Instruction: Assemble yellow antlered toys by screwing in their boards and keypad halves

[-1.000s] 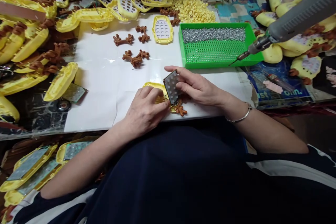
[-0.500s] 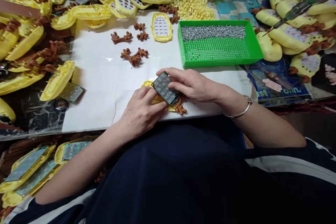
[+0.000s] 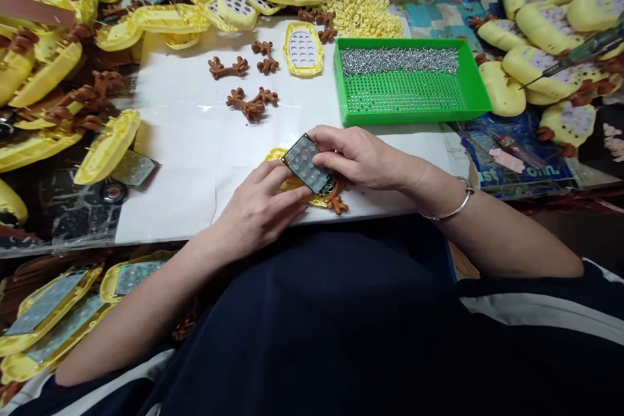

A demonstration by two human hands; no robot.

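A dark circuit board (image 3: 305, 166) with rows of pale round pads is pinched in my right hand (image 3: 353, 156), thumb on its face and fingers behind. It is tilted above a yellow plastic shell (image 3: 277, 155), most of which is hidden. My left hand (image 3: 268, 201) rests over the shell at the near table edge, with its fingers closed round the shell's side against the board. A brown antler-shaped piece (image 3: 336, 203) pokes out below the board, near some dark wires. Where exactly board and shell touch, I cannot tell.
A green tray (image 3: 414, 118) of silver screws stands behind my right hand. Brown bone-shaped pieces (image 3: 228, 67), a yellow shell with a white keypad (image 3: 303, 49) and small yellow parts (image 3: 365, 10) lie beyond. Yellow shells (image 3: 104, 146) crowd the left. An electric screwdriver (image 3: 580, 55) hangs at right.
The electric screwdriver at the right has moved right and slightly down. My left fingers have shifted slightly on the yellow shell. My right hand still holds the board in much the same place.
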